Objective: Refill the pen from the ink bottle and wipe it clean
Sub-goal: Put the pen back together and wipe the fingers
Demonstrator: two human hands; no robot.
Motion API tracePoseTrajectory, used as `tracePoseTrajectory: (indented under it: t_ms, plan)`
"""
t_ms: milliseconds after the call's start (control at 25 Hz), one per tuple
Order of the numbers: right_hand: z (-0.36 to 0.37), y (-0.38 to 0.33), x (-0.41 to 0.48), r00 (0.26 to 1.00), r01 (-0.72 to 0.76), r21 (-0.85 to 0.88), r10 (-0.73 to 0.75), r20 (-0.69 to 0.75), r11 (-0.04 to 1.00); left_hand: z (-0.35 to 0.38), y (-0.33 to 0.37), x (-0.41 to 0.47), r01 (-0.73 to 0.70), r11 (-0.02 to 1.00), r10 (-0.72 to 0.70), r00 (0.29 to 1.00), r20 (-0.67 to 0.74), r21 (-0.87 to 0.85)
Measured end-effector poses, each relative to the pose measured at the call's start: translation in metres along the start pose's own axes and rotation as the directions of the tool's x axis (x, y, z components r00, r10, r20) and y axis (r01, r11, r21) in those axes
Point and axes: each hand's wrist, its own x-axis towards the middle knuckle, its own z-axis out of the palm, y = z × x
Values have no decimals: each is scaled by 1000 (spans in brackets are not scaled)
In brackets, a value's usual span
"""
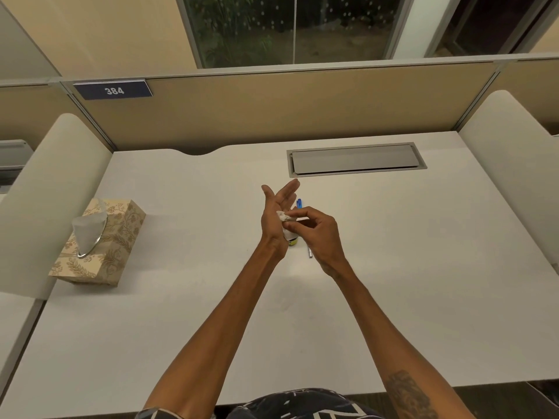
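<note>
My left hand (276, 217) is held up above the white desk (181, 297) with its fingers spread and its palm turned to the right. My right hand (317, 231) pinches a small crumpled tissue (285, 217) and presses it against the left palm. Behind and below the hands lies the pen (309, 252), mostly hidden; its blue end (299, 203) shows above my right fingers and its silver tip below my right hand. The ink bottle (292, 239) stands on the desk between my wrists, only its lower yellow-labelled part visible.
A patterned tissue box (112, 249) with a tissue sticking out stands at the left of the desk. A grey cable hatch (357, 159) is set into the desk at the back. Partition walls enclose the back and both sides.
</note>
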Motion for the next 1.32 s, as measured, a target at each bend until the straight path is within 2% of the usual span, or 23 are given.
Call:
tracePoseTrajectory:
  t_ms: [240,400,520,680,800,920,1080,1200,1320]
  plan:
    - [-18,-12,9,994,-59,274,83,-74,960,-3,-5,-8,-129,979,129,992,9,160]
    - [-32,-11,17,993,-69,349,100,-70,935,-9,-16,-14,-227,931,219,974,60,288]
    - [-36,-12,19,994,-65,333,92,-66,941,-6,-17,-17,-289,880,272,957,100,376]
    - [-39,-15,20,998,-45,314,56,-27,949,1,-16,-17,-341,835,376,926,4,431]
    - [-43,-13,19,999,-33,304,23,37,952,7,-17,-18,-354,840,419,905,-77,411]
    - [-45,-11,16,998,-9,188,-4,71,982,8,-19,-18,-335,869,413,896,-162,365]
    - [-47,-7,15,997,54,57,-58,54,997,11,-21,-22,-282,889,364,913,-185,361]
    - [-49,-5,13,997,65,53,-67,35,996,12,-19,-30,-266,901,341,923,-179,343]
    - [-49,-4,9,999,48,78,-50,14,996,7,-15,-37,-266,895,320,942,-102,357]
